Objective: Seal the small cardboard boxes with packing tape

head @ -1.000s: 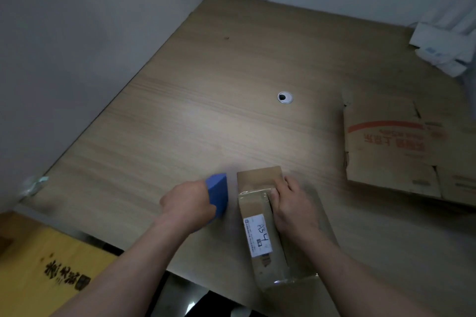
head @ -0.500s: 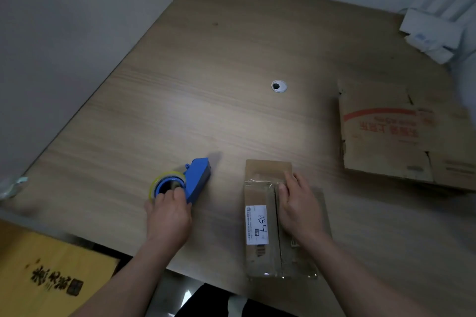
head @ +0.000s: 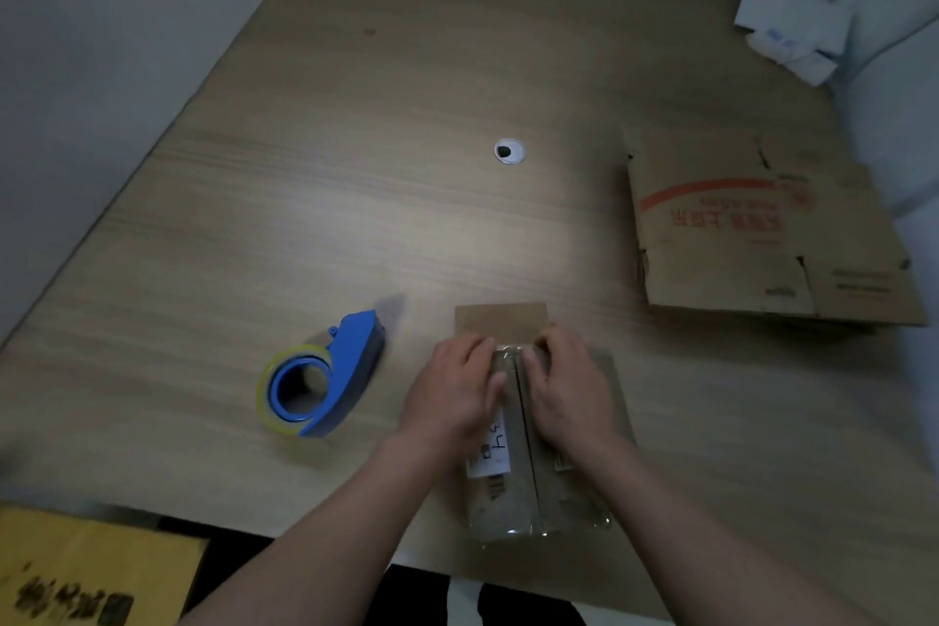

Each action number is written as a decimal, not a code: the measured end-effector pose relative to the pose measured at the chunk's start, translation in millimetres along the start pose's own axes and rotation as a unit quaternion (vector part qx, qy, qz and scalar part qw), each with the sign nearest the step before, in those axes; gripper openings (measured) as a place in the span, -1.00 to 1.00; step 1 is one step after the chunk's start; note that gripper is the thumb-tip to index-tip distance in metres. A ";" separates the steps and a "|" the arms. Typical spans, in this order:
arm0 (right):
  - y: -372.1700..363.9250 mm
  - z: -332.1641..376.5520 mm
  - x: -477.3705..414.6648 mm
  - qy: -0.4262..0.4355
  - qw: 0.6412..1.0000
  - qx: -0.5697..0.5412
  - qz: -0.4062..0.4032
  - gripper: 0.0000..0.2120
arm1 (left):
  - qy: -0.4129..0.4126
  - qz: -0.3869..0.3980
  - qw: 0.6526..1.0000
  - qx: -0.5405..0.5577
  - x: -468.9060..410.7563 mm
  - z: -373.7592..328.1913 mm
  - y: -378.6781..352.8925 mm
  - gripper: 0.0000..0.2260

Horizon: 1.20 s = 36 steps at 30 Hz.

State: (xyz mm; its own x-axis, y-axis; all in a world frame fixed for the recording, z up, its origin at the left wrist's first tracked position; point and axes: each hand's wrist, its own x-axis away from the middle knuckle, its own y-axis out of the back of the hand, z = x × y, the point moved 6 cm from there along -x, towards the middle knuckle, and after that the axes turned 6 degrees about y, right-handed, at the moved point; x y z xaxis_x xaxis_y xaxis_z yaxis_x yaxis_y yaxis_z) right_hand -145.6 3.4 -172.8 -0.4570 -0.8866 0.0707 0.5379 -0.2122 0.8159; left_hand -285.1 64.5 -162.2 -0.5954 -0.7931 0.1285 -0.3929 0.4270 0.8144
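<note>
Seemingly mid-seal: the small cardboard box (head: 508,498) is lying at the near edge of the table (head: 355,193), shiny tape showing at its ends, the left hand (head: 455,394) and right hand (head: 571,389) pressing fingers down on its far end (flap beyond looking loose), the tape dispenser (head: 325,376) lying unheld to the left.

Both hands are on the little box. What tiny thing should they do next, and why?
Probably slide the fingers back along the middle seam, rubbing the tape flat. The left hand and right hand both rest on the far end of the small box, while the tape dispenser lies apart on the table, so pressing seems to be the step at hand.
</note>
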 end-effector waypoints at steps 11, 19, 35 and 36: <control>-12.0 -33.2 -18.4 -0.066 0.988 -0.106 0.088 -0.70 | 0.285 -0.033 0.937 0.201 -26.6 29.8 -18.8 -0.53; -11.1 -33.3 -17.2 -0.099 0.968 -0.225 0.048 -0.78 | 0.353 -0.041 0.894 0.272 -30.2 44.1 -30.6 -0.50; -9.4 -38.2 -16.2 -0.068 0.967 -0.242 0.034 -0.67 | 0.110 -0.007 0.981 -0.161 -41.0 -21.6 -28.6 -0.66; -9.4 -37.4 -15.9 -0.069 0.967 -0.242 0.034 -0.66 | 0.127 -0.006 0.982 -0.140 -39.9 -17.1 -27.9 -0.67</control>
State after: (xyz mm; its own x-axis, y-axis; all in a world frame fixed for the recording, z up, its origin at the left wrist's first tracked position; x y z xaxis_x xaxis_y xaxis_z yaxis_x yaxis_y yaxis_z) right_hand -116.9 4.1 -203.0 -0.4811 -0.8488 0.2192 0.8235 -0.3518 0.4450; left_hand -238.4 76.8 -180.4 -0.3838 -0.8955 0.2254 -0.1707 0.3087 0.9357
